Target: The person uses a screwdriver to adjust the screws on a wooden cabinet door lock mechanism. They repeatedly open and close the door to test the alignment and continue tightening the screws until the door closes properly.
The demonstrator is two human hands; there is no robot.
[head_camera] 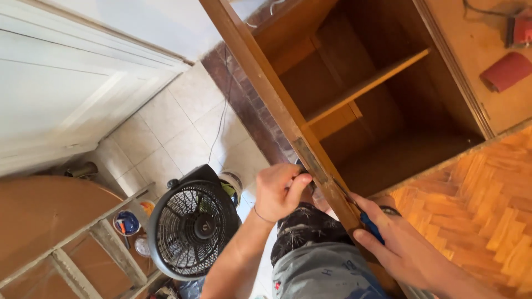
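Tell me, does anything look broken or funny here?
Yes. The wooden cabinet's front edge has a worn patch where the finish is scraped bare, beside the left hand. The right hand holds a blue-handled tool against that edge.

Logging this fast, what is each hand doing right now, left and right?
Left hand: closed, fingers pinched against the brown wooden cabinet edge; what it pinches cannot be told.
Right hand: closed around a blue-handled tool.

Both hands, left hand point(280, 191) and right hand point(399, 243) (gripping a blue-handled tool point(370, 226)), meet at the cabinet frame point(277, 99).
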